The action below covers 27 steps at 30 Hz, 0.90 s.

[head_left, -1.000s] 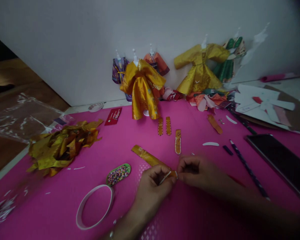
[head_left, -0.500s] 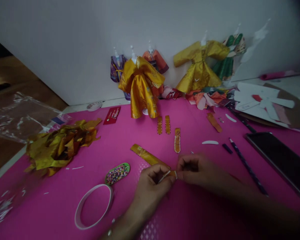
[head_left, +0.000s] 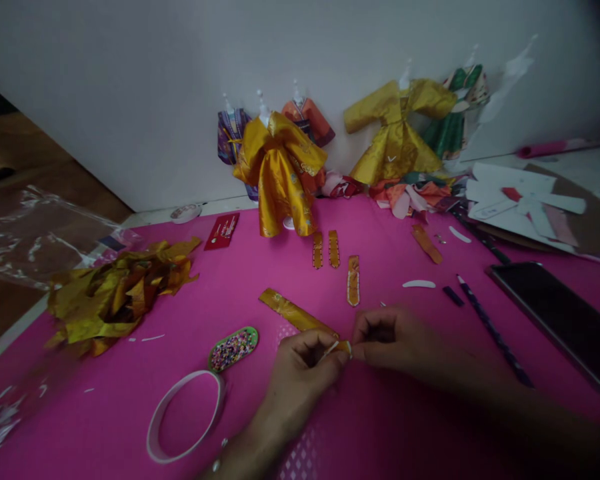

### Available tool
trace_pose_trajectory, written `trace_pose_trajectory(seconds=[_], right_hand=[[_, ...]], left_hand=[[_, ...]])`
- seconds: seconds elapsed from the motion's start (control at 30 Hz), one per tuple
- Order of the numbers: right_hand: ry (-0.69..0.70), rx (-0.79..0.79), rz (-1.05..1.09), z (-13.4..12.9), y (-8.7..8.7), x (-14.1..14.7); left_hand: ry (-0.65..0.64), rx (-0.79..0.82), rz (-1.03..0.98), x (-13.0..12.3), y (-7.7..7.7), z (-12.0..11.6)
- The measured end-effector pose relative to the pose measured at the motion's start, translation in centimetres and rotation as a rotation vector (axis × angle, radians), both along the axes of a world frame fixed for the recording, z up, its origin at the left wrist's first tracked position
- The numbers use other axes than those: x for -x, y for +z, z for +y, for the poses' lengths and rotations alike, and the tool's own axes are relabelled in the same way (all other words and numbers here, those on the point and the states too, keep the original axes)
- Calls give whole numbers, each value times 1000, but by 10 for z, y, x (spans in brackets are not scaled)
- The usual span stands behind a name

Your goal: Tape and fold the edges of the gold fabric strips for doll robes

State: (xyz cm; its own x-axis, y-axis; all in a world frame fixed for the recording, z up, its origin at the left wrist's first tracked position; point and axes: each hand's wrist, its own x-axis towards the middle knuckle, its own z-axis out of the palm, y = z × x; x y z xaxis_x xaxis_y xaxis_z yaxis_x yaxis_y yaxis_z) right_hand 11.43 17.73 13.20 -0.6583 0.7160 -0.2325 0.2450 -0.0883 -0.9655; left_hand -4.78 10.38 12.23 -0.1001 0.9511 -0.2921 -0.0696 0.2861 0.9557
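My left hand (head_left: 305,373) pinches a small gold piece with a white edge (head_left: 344,347) between thumb and fingers. Close against its right end, my right hand (head_left: 387,340) has its fingertips pressed together; whether they grip the piece's edge or something finer is too small to tell. Just behind my left hand lies a long gold fabric strip (head_left: 295,312), its near end partly hidden by the fingers. Farther back, an orange strip with a white beaded border (head_left: 353,283) lies flat, near two narrower trimmed strips (head_left: 334,250).
Left are a bead dish (head_left: 234,349), a white ring (head_left: 155,427) and gold scraps (head_left: 120,293). Dressed figures, one in gold (head_left: 283,173), stand along the wall. At right lie a pencil (head_left: 493,327), a phone (head_left: 555,320) and white paper pieces (head_left: 510,193).
The whole view has shifted slightly. Both hands keep nearly the same pose, still together at the small gold piece.
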Motion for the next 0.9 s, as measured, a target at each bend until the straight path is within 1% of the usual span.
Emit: trace_pose_trajectory(seconds=[0.1,0.23,0.43,0.57,0.73,0.9], right_hand=[[-4,47,42,1,-2,-1],[-11,72,60,1,-4,-3],[-3,55,73,3,-6,-3],[2,29,68,3,-6,-3],[19,9,63,4,-5,-4],[40,-5,66,5,-3,-5]], left_hand=[[5,-3,3,1,3,0],[4,0,4,3,5,-1],[32,-33,16,3,-5,0],[38,-40,30,3,-7,0],[38,-42,36,3,-2,0],[16,-4,38,4,9,-2]])
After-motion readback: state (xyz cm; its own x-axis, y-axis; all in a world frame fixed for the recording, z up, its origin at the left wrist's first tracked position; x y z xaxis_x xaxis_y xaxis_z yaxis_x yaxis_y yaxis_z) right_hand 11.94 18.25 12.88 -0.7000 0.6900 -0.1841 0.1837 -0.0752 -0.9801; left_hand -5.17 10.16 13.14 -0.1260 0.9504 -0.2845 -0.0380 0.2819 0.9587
